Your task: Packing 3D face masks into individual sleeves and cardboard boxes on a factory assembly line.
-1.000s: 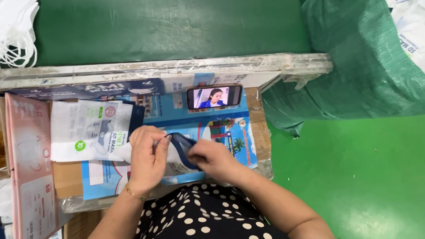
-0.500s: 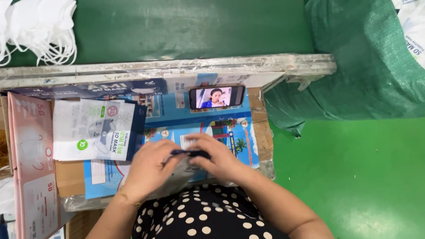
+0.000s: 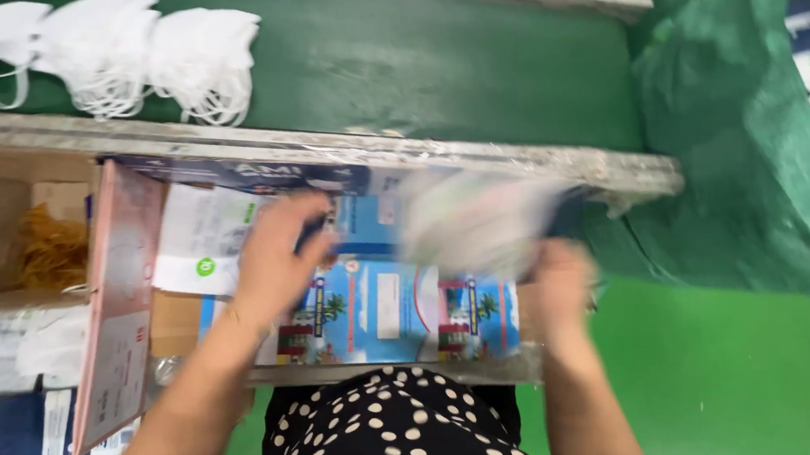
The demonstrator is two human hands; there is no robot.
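My left hand [image 3: 279, 255] reaches over a stack of white and green printed packets [image 3: 202, 242], its fingertips next to a dark blue item; motion blur hides whether it grips anything. Farther right, my right hand [image 3: 561, 283] holds up a pale packet [image 3: 476, 222], which is heavily blurred. Both hands are above a blue printed carton [image 3: 382, 305] that lies flat in front of my spotted black dress.
White face masks [image 3: 127, 57] lie on the green conveyor belt [image 3: 432, 64] beyond a taped ledge. A cardboard box with yellow rubber bands [image 3: 50, 248] and a pink board [image 3: 125, 295] stand at the left. A green plastic sack [image 3: 741, 137] fills the right.
My hands, together over the blue carton before, have parted. The right one has swung right and up with a pale packet, and the left has reached to the packet stack. The view has tilted.
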